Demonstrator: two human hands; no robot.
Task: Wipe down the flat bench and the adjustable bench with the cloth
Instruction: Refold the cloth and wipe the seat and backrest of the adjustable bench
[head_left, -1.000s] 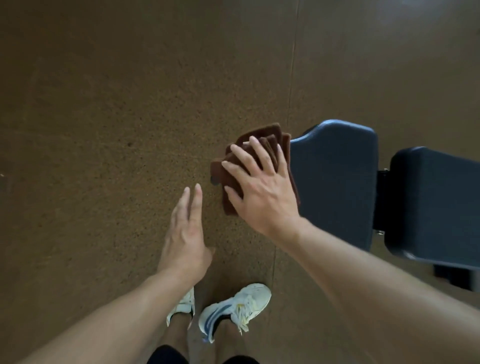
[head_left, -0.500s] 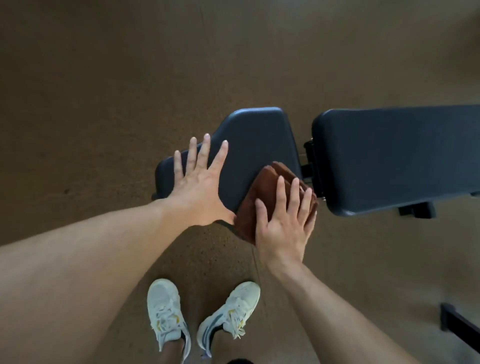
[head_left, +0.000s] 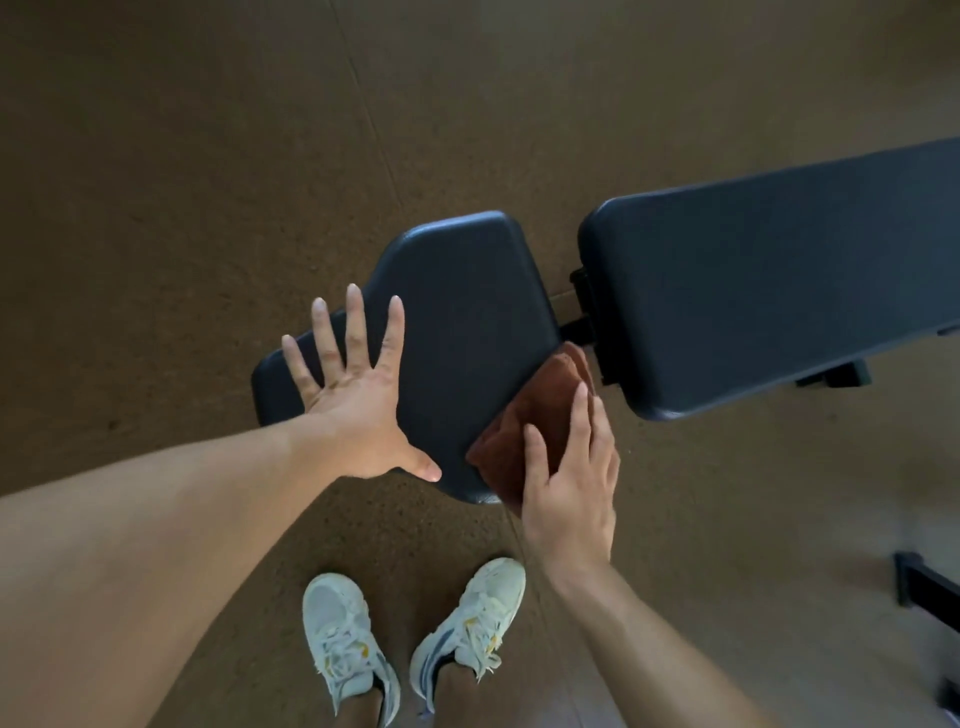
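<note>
I am looking straight down from the head camera at the adjustable bench (head_left: 727, 291), which has 2 dark pads with a narrow gap and black hardware between them. The smaller seat pad (head_left: 467, 332) sits nearest my feet, and the long back pad (head_left: 779, 280) runs off toward the upper right edge of the view.

My left hand (head_left: 358, 400) lies flat on the left part of the seat pad, palm down, with all fingers spread wide and straight and the thumb stretched out toward the pad's near edge. It holds nothing.

My right hand (head_left: 571, 478) presses the brown cloth (head_left: 524, 431) against the right near edge of the seat pad, close to the gap before the back pad. The fingers lie fairly straight on top of the cloth, and I cannot tell whether the thumb curls under it. The cloth is folded and hangs partly over the pad's edge, with its upper end reaching toward the black hardware.

Below, 2 white sneakers (head_left: 410, 639) stand on the brown speckled floor (head_left: 182, 182). A black frame piece (head_left: 924, 587) shows at the right edge, well apart from my hands.
</note>
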